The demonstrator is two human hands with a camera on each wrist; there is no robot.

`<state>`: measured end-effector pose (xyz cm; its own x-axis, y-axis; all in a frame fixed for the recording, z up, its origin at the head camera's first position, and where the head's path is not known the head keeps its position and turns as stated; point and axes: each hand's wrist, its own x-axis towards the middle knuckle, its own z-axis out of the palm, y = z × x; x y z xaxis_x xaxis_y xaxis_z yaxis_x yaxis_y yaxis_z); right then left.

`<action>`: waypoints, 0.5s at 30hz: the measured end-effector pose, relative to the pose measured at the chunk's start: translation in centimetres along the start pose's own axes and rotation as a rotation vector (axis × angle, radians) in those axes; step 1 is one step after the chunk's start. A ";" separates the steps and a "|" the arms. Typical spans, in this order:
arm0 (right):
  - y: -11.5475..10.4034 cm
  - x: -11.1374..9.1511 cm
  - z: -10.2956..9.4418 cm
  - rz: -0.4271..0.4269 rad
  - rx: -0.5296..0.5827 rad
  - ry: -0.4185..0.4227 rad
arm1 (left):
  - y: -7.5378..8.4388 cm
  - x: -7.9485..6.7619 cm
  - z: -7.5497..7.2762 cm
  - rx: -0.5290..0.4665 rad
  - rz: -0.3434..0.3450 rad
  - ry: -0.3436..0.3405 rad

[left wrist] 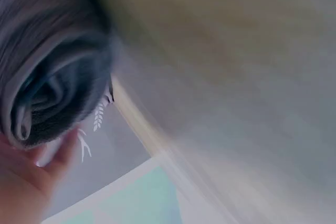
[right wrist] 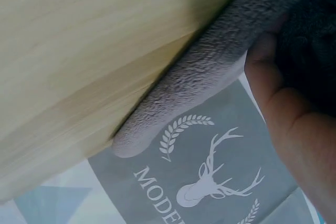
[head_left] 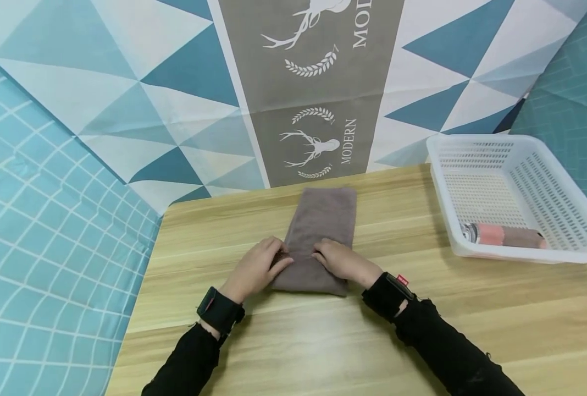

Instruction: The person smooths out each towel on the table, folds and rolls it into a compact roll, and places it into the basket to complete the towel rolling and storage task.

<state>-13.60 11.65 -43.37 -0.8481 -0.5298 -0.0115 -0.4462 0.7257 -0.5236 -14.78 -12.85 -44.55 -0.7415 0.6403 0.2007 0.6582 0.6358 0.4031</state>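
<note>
A grey-brown towel [head_left: 325,220] lies lengthwise on the table, its far part flat. In the left wrist view the near end of the towel [left wrist: 58,87] shows spiral layers, rolled up. My left hand [head_left: 259,267] grips the roll at its left side, thumb toward me and fingers curled over the far side. On the right, my right hand [head_left: 345,261] holds the towel with bent fingers. The right wrist view has the flat strip of towel [right wrist: 173,82] running away past the right hand [right wrist: 289,108]; the fingertips are partly hidden in dark cloth.
A white plastic basket [head_left: 444,206] stands at the right on the wood-grain table [head_left: 209,225]. Inside it lies a pink and brown cylinder [head_left: 491,235] with a silvery end. Behind the table hangs a patterned cloth [head_left: 175,110]; blue checked cloth [head_left: 66,247] covers the left side.
</note>
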 end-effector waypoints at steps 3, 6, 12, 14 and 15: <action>0.4 -0.6 0.1 -0.016 -0.030 0.065 | 0.4 -0.5 0.3 -0.002 0.099 -0.012; 0.5 -1.4 0.1 -0.053 -0.047 0.137 | 0.7 -0.6 0.3 -0.032 0.126 -0.079; -0.1 -3.1 0.4 -0.118 -0.088 0.304 | 1.1 0.2 -0.1 -0.083 0.085 -0.219; -0.3 -3.7 0.6 -0.125 -0.131 0.347 | 1.1 0.6 -0.2 -0.113 0.069 -0.264; -0.4 -4.1 0.7 -0.126 -0.162 0.364 | 1.2 0.8 -0.2 -0.123 0.061 -0.283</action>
<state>-9.79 13.23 -43.74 -0.8164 -0.4502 0.3616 -0.5678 0.7402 -0.3603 -14.63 -11.66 -43.74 -0.6239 0.7812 -0.0219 0.6669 0.5469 0.5061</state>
